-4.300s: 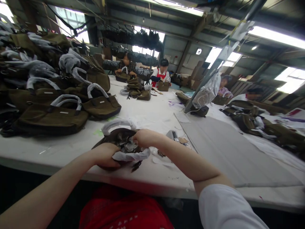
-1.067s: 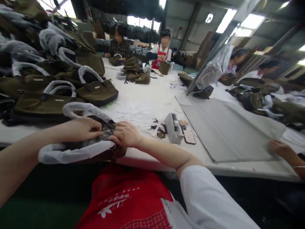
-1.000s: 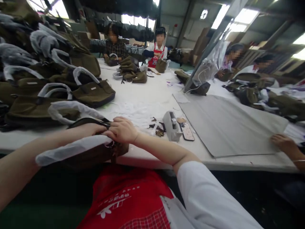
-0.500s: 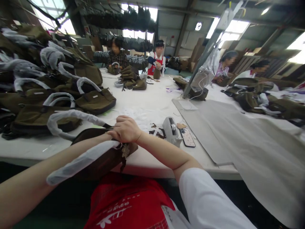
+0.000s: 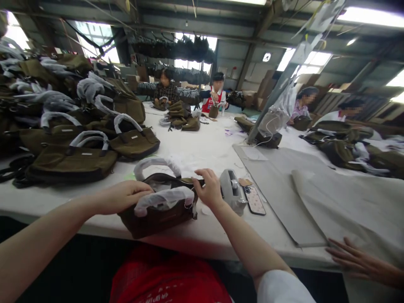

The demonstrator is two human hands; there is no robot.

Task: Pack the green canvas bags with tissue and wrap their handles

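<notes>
A dark olive handbag stands at the table's near edge, its zipped top open and something pale and clear inside. Both its handles are wrapped in white. My left hand grips the left end of the opening, fingertips partly hidden behind the rim. At the opposite end, my right hand has thumb and forefinger on the rim by the zip. Just right of that hand is a grey tape dispenser.
Similar handbags are heaped on the left. Beside the dispenser lies a phone. Grey sheets cover the table's right side, where another person's hand rests. A slanted post rises midway, and several people work farther back.
My hands were together over the bag's top; now they are apart at its two ends. The bag has turned and its opening shows. Another person's hand has appeared at right.
</notes>
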